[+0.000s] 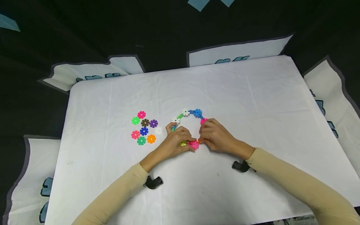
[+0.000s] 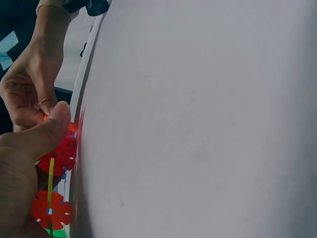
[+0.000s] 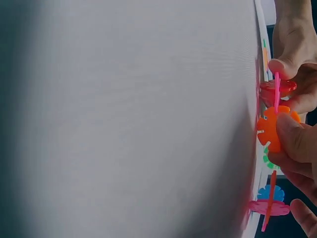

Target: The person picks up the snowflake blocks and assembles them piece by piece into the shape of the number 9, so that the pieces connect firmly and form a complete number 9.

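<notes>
My left hand (image 1: 177,140) grips a pink notched plastic disc (image 1: 194,145) at the near side of a ring of interlocked flower-shaped discs. Close by on the right, my right hand (image 1: 217,137) pinches an orange disc (image 3: 268,131) between thumb and fingers. In the right wrist view the orange disc meets the edge of the pink one. White (image 1: 185,112) and blue discs (image 1: 197,112) form the ring's far side. A yellow disc (image 1: 183,143) shows beside the left fingers. My hands hide parts of the ring's left and right sides.
Left of the ring, several loose discs lie flat in a cluster, among them a purple disc (image 1: 153,123), an orange disc (image 1: 151,139) and a brown disc (image 1: 145,122). A white cloth (image 1: 112,175) covers the table. Black wrist mounts sit below both forearms.
</notes>
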The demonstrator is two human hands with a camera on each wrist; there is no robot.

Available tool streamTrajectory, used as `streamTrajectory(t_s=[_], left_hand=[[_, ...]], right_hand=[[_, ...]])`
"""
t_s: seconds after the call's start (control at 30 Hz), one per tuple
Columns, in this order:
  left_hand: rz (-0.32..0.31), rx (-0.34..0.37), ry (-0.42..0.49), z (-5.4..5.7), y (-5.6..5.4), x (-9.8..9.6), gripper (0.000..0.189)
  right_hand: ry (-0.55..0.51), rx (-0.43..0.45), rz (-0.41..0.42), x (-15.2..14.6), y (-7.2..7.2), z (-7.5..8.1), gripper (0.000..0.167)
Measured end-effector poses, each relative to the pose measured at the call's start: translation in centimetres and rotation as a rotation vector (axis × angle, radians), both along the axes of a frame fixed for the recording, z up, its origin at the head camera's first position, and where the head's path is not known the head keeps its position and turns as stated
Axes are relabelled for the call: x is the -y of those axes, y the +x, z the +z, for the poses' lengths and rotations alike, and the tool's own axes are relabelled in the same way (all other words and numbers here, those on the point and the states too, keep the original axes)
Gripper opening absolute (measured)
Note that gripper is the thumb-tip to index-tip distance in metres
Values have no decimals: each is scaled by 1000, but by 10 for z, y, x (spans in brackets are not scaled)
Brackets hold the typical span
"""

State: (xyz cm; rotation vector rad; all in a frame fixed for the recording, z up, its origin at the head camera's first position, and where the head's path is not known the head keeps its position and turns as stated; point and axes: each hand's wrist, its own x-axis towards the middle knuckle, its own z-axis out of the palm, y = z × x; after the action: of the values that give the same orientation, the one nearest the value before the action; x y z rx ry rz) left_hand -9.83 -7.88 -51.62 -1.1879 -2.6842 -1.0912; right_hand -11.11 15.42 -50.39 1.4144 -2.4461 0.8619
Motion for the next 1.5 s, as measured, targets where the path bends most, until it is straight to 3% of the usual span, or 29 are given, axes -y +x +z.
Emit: streamTrajectory(t_s=[0.13, 0.3, 0.43, 0.47, 0.6, 0.67, 0.83, 1.13, 1.3, 1.5], left_hand=[[11, 8, 18, -2, 1, 1, 33], [27, 24, 31, -2, 0, 1, 35], [11, 50, -25, 1, 2, 2, 35], [7, 59, -49, 2, 3, 2, 35], [-6, 81, -136, 8, 5, 5, 34], [-14, 79, -165, 12, 5, 6, 35], [-49, 37, -213, 19, 3, 7, 41], [28, -29, -164, 16, -1, -14, 19], [56, -20, -153, 15, -1, -19, 14], [61, -55, -103, 14, 0, -18, 13]], right_hand=[[-34, 11, 11, 3, -1, -1, 16], [-105, 82, -41, 5, 0, -9, 17], [-121, 107, -48, 0, 3, -12, 10], [-102, 110, -43, -3, 3, -11, 14], [10, 148, -50, -28, -1, -3, 58], [85, 169, -63, -40, -6, 2, 69], [220, 217, -28, -50, -14, 4, 52], [161, 176, -19, -33, -10, 6, 37], [183, 160, -29, -30, -8, 6, 46], [229, 211, -58, -32, -10, 6, 60]])
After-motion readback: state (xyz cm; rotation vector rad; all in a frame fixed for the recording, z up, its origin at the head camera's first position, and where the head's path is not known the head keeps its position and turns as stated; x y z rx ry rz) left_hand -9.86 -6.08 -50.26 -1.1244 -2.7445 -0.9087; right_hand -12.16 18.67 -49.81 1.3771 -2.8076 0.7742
